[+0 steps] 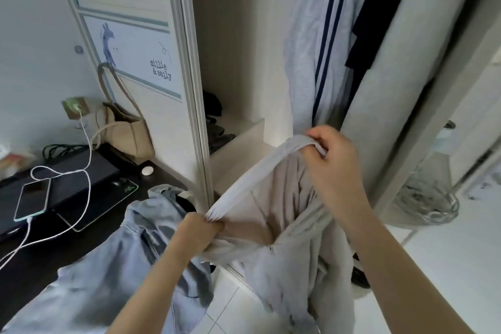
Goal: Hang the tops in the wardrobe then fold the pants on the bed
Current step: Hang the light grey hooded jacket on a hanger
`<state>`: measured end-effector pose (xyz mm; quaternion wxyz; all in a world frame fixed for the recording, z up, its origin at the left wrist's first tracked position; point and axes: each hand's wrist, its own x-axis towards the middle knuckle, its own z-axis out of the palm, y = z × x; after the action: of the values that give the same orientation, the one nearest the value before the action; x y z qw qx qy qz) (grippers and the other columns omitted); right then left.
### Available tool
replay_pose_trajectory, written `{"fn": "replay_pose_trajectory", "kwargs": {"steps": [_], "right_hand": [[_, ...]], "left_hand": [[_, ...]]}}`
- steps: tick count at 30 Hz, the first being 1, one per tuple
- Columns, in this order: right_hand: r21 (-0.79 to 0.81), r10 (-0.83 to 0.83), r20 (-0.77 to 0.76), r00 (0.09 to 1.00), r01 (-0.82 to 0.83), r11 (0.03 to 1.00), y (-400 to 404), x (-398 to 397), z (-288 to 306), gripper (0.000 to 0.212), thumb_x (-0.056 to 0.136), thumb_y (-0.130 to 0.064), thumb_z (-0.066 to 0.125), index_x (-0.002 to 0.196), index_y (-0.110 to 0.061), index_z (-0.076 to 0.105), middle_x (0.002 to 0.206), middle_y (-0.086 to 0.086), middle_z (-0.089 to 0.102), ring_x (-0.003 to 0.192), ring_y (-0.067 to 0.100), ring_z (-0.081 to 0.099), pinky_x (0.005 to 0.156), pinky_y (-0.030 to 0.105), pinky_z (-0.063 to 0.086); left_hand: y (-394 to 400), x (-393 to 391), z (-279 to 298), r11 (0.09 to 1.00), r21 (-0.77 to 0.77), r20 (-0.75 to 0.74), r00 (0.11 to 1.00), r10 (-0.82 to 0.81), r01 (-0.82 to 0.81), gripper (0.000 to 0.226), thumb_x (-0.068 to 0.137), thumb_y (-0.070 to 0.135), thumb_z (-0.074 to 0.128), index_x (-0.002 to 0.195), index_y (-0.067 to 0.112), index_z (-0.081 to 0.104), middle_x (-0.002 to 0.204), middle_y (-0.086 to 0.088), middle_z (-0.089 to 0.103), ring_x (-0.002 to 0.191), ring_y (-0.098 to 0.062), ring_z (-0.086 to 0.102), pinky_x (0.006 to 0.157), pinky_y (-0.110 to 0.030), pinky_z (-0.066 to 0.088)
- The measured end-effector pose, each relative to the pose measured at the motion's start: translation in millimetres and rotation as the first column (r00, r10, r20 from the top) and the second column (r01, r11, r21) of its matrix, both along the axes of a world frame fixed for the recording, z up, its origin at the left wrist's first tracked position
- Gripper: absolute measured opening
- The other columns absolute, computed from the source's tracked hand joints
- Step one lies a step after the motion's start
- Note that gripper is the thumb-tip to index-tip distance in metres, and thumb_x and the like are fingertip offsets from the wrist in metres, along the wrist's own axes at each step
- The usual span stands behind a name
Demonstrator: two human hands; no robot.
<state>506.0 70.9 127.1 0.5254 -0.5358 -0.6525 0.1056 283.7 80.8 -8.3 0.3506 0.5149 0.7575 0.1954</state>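
Grey top (292, 214): your left hand (202, 228) and right hand (334, 154) each pinch its stretched hem; keep both grips tight, lifting toward the wardrobe (233, 35) ahead.

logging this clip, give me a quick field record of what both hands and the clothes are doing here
left hand: grips one end of the stretched band of the light grey garment
right hand: pinches the band's other end, held higher
garment: hangs below the band, in front of the open wardrobe
wardrobe: holds a grey top with navy stripes, hanging
denim piece: draped at lower left
desk: phone on a white cable
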Motion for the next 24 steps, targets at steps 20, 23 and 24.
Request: {"fn": "replay_pose_trajectory", "kwargs": {"steps": [20, 23, 24], "right_hand": [[0.094, -0.276, 0.009, 0.961, 0.274, 0.957, 171, -6, 80, 0.012, 0.092, -0.020, 0.057, 0.080, -0.023, 0.061, 0.063, -0.012, 0.057, 0.062, -0.004, 0.056, 0.053, 0.004, 0.038], [0.073, -0.324, 0.181, 0.929, 0.316, 0.946, 195, -18, 103, 0.004, 0.094, -0.023, 0.055, 0.094, -0.026, 0.058, 0.072, -0.017, 0.056, 0.070, -0.007, 0.056, 0.062, 0.004, 0.040], [0.030, -0.323, 0.249, 0.913, 0.327, 0.945, 202, -21, 108, 0.005, 0.095, -0.025, 0.053, 0.097, -0.025, 0.058, 0.076, -0.014, 0.058, 0.073, -0.001, 0.057, 0.066, 0.009, 0.043]], "left_hand": [[220, -61, 210, 0.871, 0.341, 0.507, 0.711, -0.488, 0.354, 0.026, 0.073, 0.044, 0.072, 0.086, 0.022, 0.079, 0.095, -0.008, 0.076, 0.087, -0.020, 0.074, 0.065, -0.024, 0.057], [261, -67, 239, 0.898, 0.346, 0.646, 0.626, -0.437, 0.271, 0.035, 0.075, 0.045, 0.071, 0.090, 0.015, 0.079, 0.099, -0.009, 0.076, 0.088, -0.023, 0.074, 0.061, -0.025, 0.058], [273, -68, 246, 0.912, 0.333, 0.685, 0.603, -0.409, 0.240, 0.036, 0.077, 0.045, 0.070, 0.089, 0.012, 0.079, 0.099, -0.009, 0.076, 0.087, -0.023, 0.074, 0.061, -0.026, 0.058]]}}
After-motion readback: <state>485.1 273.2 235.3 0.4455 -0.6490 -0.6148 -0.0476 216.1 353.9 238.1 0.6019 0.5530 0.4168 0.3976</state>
